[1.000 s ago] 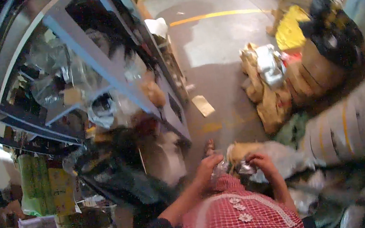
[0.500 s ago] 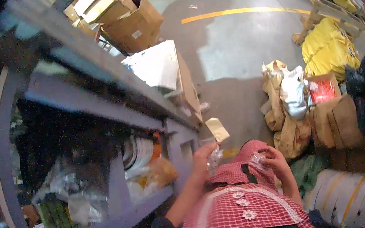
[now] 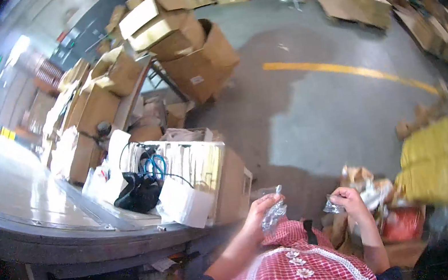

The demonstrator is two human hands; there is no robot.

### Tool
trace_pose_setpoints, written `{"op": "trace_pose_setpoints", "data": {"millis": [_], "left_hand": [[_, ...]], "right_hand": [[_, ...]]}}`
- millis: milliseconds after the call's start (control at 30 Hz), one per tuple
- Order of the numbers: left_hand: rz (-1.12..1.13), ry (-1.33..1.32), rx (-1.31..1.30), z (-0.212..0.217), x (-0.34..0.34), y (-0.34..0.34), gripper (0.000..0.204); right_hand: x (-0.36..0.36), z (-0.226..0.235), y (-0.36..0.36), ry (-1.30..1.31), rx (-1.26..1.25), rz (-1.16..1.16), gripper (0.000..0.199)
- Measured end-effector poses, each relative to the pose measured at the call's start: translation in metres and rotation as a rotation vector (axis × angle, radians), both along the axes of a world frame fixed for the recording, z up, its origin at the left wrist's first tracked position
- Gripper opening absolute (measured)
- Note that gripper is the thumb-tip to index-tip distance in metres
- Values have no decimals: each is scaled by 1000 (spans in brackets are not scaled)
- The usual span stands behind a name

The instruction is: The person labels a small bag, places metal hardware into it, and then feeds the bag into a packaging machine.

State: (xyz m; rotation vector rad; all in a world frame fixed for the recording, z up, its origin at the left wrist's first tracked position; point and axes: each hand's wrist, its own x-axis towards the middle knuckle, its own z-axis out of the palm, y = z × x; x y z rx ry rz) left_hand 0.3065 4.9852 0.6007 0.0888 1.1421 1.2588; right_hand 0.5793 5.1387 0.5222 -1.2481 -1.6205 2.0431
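The two hands are positioned at the lower centre of the frame, apart from each other, in front of a red checked apron (image 3: 296,256). The left hand (image 3: 262,209) is closed around a crumpled clear plastic bag (image 3: 274,217), which hangs from the fingers just right of the hand. The right hand (image 3: 348,199) pinches a smaller clear plastic piece (image 3: 332,205) between thumb and fingers; this piece projects toward the left of the frame. The contents of either plastic item cannot be determined at this resolution.

The desk (image 3: 18,197) occupies the left of the frame. At its right end, near centre left, are a black item (image 3: 138,192), a blue cable (image 3: 155,165) and a carton (image 3: 230,188) with white and yellowish sheets at its top. A large open brown box (image 3: 198,65) is located at the upper centre left. A yellow line (image 3: 341,68) crosses the grey floor (image 3: 315,132) at the upper right. A yellow sack (image 3: 434,160) is located at the right, above a red item (image 3: 403,223).
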Motion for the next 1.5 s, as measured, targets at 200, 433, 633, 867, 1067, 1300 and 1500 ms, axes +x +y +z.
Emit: {"op": "trace_pose_setpoints", "data": {"millis": [200,433,633,867,1067,1300,1500], "left_hand": [[377,-193,-141,1,-60,67,28],[482,-276,51,-21,-155,184,22],[612,283,29,-24,-237,266,29],[771,288,-27,-47,-312,347,38],[1100,303,32,-14,-356,372,42],[1453,134,-84,-46,-322,334,43],[2332,89,-373,-31,-293,261,26]], "right_hand": [[-134,19,146,112,-81,194,7],[-315,35,225,139,-167,586,10],[-415,78,311,116,-318,514,16],[-574,51,402,165,-191,1140,43],[-693,90,415,69,-234,1514,42],[-749,38,338,-44,-372,1985,29],[-767,-137,214,-297,-289,1855,20]]}}
